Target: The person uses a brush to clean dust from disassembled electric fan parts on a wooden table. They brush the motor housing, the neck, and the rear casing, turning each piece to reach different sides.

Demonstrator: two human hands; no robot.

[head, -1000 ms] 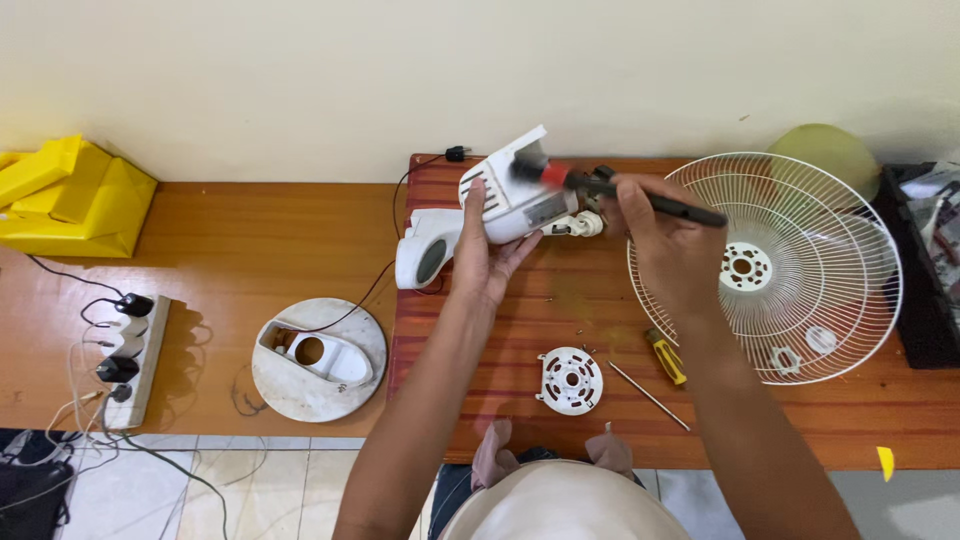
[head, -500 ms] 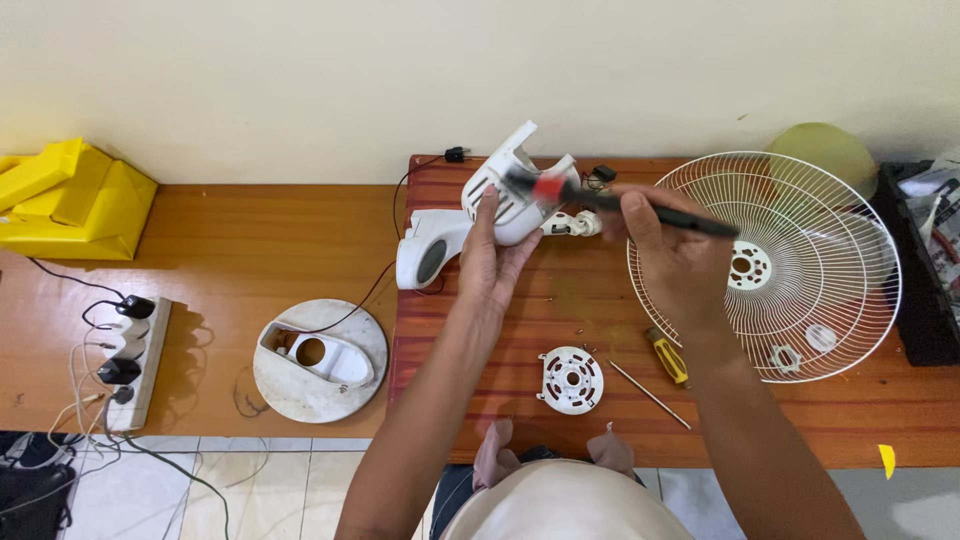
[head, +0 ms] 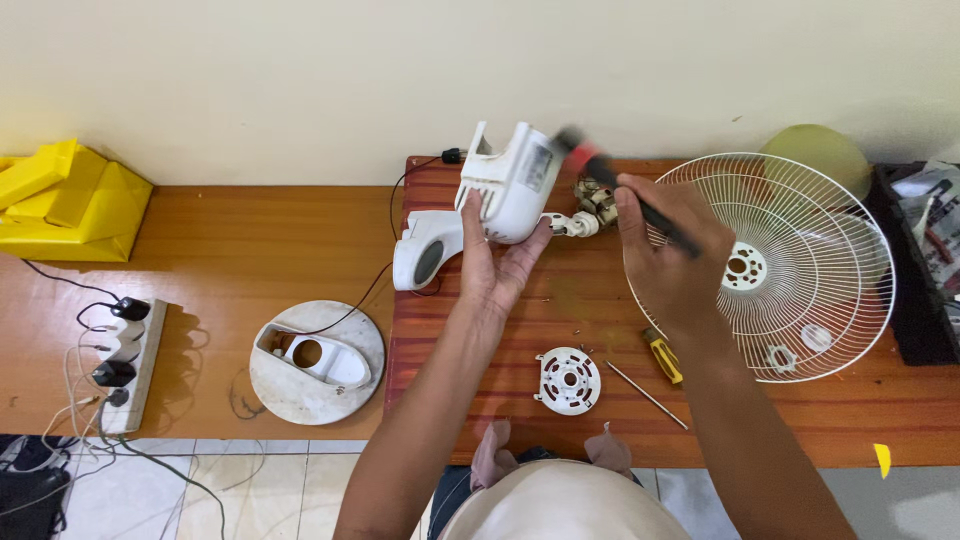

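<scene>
Gripping the white housing [head: 512, 185], our left hand [head: 490, 262] has its fingers [head: 468, 222] wrapped round the lower edge, lifting it above the counter [head: 520, 330]. Our right hand [head: 668, 262] clenches a black brush [head: 612, 185], its red-collared tip beside the housing's top. Right of the housing lies the wire grille [head: 790, 265]; below it sit a round white plate [head: 568, 380] and a yellow screwdriver [head: 664, 357].

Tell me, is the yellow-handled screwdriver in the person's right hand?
No, the yellow-handled screwdriver lies on the table, while the right hand holds a black brush.
</scene>
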